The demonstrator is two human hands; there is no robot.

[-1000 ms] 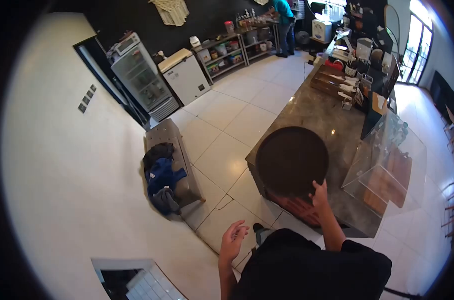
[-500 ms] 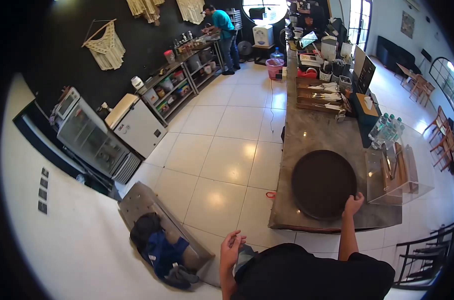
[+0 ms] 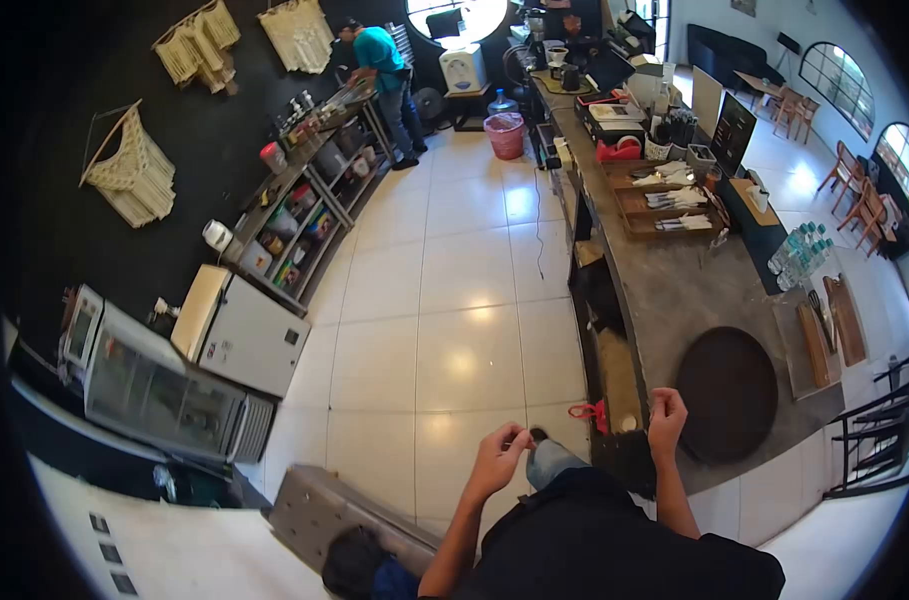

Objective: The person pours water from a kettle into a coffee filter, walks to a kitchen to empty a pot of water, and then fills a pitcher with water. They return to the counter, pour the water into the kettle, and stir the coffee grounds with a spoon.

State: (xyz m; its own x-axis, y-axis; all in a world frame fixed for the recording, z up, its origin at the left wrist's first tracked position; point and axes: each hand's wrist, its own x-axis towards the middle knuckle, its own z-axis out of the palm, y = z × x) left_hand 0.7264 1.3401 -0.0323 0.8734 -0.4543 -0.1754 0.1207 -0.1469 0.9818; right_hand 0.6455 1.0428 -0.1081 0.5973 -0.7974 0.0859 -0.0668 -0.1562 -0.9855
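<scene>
A round dark tray (image 3: pixel 726 395) lies flat at the near end of the counter (image 3: pixel 674 290). My right hand (image 3: pixel 666 420) is raised just left of the tray, apart from it in this view, its fingers curled together with nothing showing in them. In front of my body, above the tiled floor, hangs my left hand (image 3: pixel 499 460). Its fingers are loosely curled in and no object shows in it. Below and between both hands, my leg and shoe (image 3: pixel 540 436) are partly visible.
Open shelves (image 3: pixel 599 330) run under the counter, with a red item (image 3: pixel 589 412) at their near end. Cutlery trays (image 3: pixel 664 200) and water bottles (image 3: pixel 799 255) stand on top. A tufted bench (image 3: pixel 349 515) is at lower left. A person (image 3: pixel 382 75) works at the far shelf.
My right hand has come off the tray's edge and moved left. My view has turned and shifted, bringing the counter's shelves into sight. My left hand has moved slightly right.
</scene>
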